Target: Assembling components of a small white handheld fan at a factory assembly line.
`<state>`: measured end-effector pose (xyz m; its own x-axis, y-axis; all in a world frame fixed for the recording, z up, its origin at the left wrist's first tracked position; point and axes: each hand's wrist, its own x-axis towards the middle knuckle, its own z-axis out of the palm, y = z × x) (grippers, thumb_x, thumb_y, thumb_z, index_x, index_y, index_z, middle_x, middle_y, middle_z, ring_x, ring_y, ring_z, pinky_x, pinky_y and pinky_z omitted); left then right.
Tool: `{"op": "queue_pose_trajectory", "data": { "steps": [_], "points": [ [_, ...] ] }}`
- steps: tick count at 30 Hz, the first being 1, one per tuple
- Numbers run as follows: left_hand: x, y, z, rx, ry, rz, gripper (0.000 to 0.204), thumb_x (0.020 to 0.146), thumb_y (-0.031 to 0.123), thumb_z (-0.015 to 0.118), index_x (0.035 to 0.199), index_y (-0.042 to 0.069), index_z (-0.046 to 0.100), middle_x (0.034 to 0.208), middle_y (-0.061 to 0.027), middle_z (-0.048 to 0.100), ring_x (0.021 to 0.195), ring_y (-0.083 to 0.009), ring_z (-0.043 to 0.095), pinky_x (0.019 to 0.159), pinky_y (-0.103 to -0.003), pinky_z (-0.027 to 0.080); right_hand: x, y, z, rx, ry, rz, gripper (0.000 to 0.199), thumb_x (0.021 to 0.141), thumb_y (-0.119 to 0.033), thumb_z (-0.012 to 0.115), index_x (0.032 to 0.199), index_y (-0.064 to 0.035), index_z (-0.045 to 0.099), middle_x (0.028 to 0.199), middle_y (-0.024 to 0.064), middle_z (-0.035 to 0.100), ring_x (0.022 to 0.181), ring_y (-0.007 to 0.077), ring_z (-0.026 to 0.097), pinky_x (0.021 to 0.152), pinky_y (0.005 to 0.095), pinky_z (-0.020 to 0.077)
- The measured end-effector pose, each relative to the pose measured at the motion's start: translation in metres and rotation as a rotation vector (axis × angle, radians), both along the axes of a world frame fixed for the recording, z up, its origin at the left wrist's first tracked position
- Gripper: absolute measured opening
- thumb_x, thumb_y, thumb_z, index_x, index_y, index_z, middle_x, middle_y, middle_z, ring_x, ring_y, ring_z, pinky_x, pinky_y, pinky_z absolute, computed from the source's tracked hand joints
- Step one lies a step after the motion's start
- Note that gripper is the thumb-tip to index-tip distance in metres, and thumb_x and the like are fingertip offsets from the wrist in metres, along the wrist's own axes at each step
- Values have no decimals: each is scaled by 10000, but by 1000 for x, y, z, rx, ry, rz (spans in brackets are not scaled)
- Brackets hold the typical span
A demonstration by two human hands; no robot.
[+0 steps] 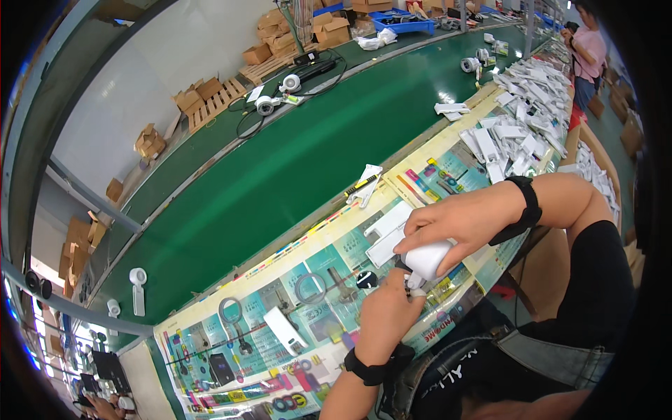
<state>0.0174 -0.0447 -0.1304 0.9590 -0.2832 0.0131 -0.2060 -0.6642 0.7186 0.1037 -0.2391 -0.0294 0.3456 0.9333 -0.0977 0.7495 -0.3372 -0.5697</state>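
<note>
From afar I see the white housing (428,260) over the paper-covered worktop (257,358), its rounded body gripped by the right hand (465,218) and its narrow end pinched by the left hand (386,316) (presumably for steadiness); white covers (387,246) lie within reach.

White rounded part (428,260): partly hidden by R hand (463,222); lower end, by L hand (386,311). L forearm (352,397): cut off, btm edge. Co-worker's arm (105,408): cut off, lower-L rim. Far co-worker (590,50): hand detail too sm. to tell.
</note>
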Motion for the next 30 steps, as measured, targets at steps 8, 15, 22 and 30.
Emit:
{"op": "queue_pose_trajectory", "data": {
  "steps": [8,15,22,30],
  "points": [
    [-8,0,9,-129,104,-181,368,744,240,608,1016,6,526,708,-213,610,660,-390,608,601,-433,479,0,-14,-31,106,214,-50,680,794,-355,677,1332,-51,393,1154,182,500,1076,323,495,902,364,405],
    [-5,1,8,-123,128,-200,336,761,208,592,1027,12,537,732,-216,609,686,-382,608,613,-419,476,-6,-22,-47,276,129,-38,657,772,-284,713,1319,-69,420,1181,143,511,1095,297,488,919,363,395],
    [-4,6,3,-304,191,-137,263,748,130,625,974,1,585,768,-158,647,677,-237,643,626,-323,490,-7,-18,-42,356,43,-27,601,764,-254,724,1281,-79,473,1175,123,527,1097,279,490,924,355,395],
    [-7,15,11,-520,381,-117,236,792,87,600,1002,-19,578,823,-128,666,711,-173,648,623,-259,500,-4,-5,-50,499,374,-148,553,834,-307,639,1306,-87,453,1222,102,516,1140,236,481,942,348,391]
  ]
}}
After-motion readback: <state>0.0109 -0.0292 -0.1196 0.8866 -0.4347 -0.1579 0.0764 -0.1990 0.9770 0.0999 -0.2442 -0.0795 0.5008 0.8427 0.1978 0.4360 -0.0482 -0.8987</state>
